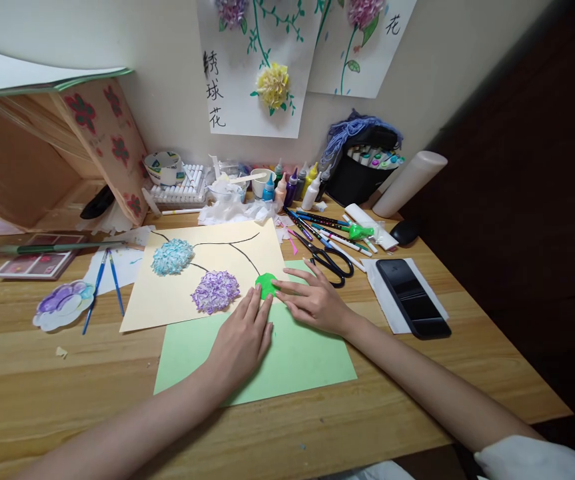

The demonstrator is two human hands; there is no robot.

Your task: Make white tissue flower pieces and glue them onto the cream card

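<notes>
A bright green flattened disc [266, 285], which looks like soft clay, lies on the cream paper [157, 310] at the end of a drawn black stem. My left hand [244, 328] lies flat, its fingertips on the disc's lower left edge. From the right, my right hand [316, 298] reaches in with fingers spread, and its fingertips touch the disc's right side. A blue-and-white textured flower ball [172, 257] and a purple-and-white one [215, 292] sit on the same sheet. Beneath that sheet and my hands is a light green paper [297, 363].
Black scissors [324, 259] and several pens lie to the right, near a phone [412, 297]. Paint bottles [292, 187] and a black pen holder [360, 177] stand at the back. On the left are a paint palette [62, 307], brushes [96, 290] and an open box [102, 143].
</notes>
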